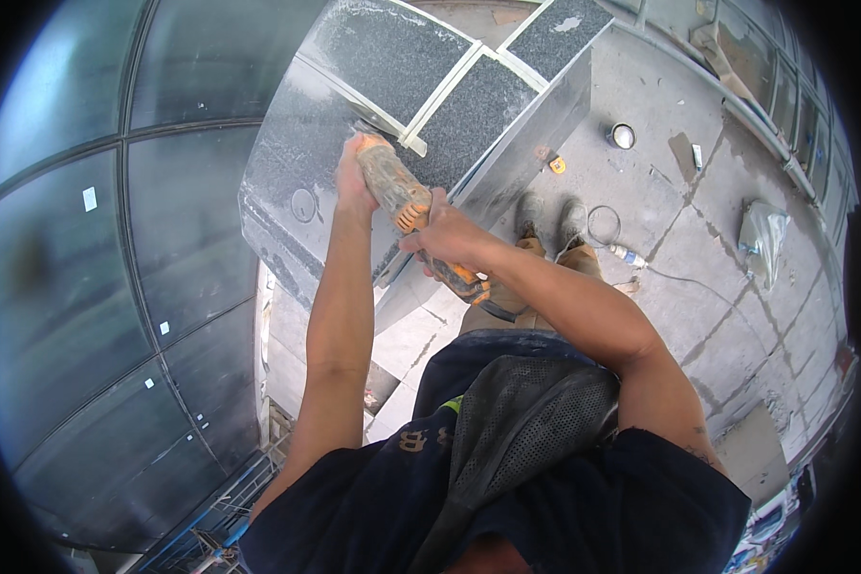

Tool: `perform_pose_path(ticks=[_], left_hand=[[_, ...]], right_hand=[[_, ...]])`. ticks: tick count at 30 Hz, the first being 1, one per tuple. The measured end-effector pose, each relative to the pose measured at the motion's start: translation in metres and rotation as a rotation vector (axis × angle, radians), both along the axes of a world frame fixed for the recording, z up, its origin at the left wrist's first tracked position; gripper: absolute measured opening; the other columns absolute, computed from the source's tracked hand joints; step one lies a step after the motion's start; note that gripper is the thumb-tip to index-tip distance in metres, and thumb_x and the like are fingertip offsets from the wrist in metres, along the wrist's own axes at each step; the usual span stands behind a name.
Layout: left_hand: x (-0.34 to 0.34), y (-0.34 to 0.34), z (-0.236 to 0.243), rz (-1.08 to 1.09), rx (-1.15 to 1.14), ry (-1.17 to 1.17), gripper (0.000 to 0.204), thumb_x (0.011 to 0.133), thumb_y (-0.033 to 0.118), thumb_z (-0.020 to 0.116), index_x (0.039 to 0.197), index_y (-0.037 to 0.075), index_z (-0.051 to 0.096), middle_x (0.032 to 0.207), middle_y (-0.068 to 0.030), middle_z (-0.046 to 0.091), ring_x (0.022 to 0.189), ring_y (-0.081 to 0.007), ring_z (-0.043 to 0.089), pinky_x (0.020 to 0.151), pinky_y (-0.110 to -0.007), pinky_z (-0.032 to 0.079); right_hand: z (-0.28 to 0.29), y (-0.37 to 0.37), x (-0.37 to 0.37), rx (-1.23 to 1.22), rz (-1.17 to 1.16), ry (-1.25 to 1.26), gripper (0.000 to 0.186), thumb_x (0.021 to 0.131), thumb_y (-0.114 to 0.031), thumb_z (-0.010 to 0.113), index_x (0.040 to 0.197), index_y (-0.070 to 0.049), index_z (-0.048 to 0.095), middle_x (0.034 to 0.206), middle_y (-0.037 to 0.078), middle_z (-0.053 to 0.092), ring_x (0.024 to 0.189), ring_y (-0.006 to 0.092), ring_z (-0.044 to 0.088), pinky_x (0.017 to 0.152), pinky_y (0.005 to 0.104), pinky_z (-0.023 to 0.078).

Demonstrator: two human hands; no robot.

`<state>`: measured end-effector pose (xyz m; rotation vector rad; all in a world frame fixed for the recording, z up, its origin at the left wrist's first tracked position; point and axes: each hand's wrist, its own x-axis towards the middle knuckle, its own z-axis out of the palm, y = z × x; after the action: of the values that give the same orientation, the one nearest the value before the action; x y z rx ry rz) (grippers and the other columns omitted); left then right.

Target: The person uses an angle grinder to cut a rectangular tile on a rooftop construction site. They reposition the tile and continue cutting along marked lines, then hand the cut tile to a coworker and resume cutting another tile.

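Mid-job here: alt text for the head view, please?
The left hand and right hand grip a dusty orange-and-grey power tool, left nearer its front, over a dark stone-like block with pale strips. Dark panels stand at left; a round tin sits on the paved floor at right.

Power tool [392, 177] up at the stone block [478, 115], left hand [356, 175] ahead, right hand [450, 234] behind! Glass panels [53, 249] stand left; off right, tape measure [557, 165] and can [623, 136] sit on the floor [660, 201], can farther out.
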<state>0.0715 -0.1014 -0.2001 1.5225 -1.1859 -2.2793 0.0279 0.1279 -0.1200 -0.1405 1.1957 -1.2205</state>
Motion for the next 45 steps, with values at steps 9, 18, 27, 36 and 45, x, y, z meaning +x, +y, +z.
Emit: perform_pose_path(ticks=[9, 18, 27, 36, 45], left_hand=[[-0.004, 0.021, 0.017, 0.023, 0.022, -0.001, 0.039, 0.094, 0.041, 0.053, 0.103, 0.004, 0.059, 0.088, -0.0127, 0.064, 0.075, -0.0281, 0.065, 0.066, -0.045, 0.055], [0.002, 0.017, 0.009, 0.002, 0.01, -0.006, 0.046, 0.092, 0.046, 0.053, 0.105, 0.003, 0.059, 0.087, -0.0134, 0.064, 0.073, -0.0313, 0.065, 0.066, -0.047, 0.056], [-0.005, -0.001, 0.006, 0.0, 0.008, -0.034, 0.048, 0.091, 0.047, 0.053, 0.107, 0.002, 0.059, 0.089, -0.0148, 0.064, 0.074, -0.0312, 0.065, 0.066, -0.047, 0.055], [-0.013, -0.033, 0.001, -0.055, 0.007, -0.045, 0.051, 0.092, 0.049, 0.05, 0.108, 0.001, 0.058, 0.091, -0.0159, 0.064, 0.077, -0.0325, 0.064, 0.067, -0.049, 0.055], [-0.013, -0.022, 0.005, -0.06, 0.001, -0.065, 0.049, 0.094, 0.048, 0.049, 0.109, 0.002, 0.058, 0.091, -0.0152, 0.064, 0.076, -0.0325, 0.065, 0.066, -0.049, 0.055]], right_hand=[[-0.009, 0.006, 0.005, -0.031, -0.025, -0.004, 0.057, 0.084, -0.009, 0.071, 0.12, 0.002, 0.027, 0.088, 0.019, 0.058, 0.057, 0.0231, 0.063, 0.043, 0.0349, 0.051], [-0.008, 0.013, 0.006, -0.06, -0.029, -0.049, 0.059, 0.082, -0.01, 0.072, 0.118, 0.004, 0.028, 0.091, 0.021, 0.06, 0.064, 0.0244, 0.066, 0.044, 0.0361, 0.053], [-0.009, -0.007, -0.003, -0.015, 0.032, -0.033, 0.063, 0.083, -0.01, 0.071, 0.122, 0.005, 0.024, 0.092, 0.021, 0.06, 0.067, 0.0259, 0.066, 0.046, 0.0365, 0.054], [-0.022, -0.038, -0.003, -0.049, -0.052, -0.08, 0.063, 0.083, -0.008, 0.071, 0.123, 0.002, 0.023, 0.087, 0.017, 0.057, 0.064, 0.0248, 0.064, 0.046, 0.039, 0.051], [-0.007, -0.025, -0.009, -0.011, 0.004, -0.073, 0.064, 0.083, -0.008, 0.071, 0.124, 0.003, 0.023, 0.092, 0.019, 0.058, 0.068, 0.0242, 0.066, 0.05, 0.0396, 0.053]])
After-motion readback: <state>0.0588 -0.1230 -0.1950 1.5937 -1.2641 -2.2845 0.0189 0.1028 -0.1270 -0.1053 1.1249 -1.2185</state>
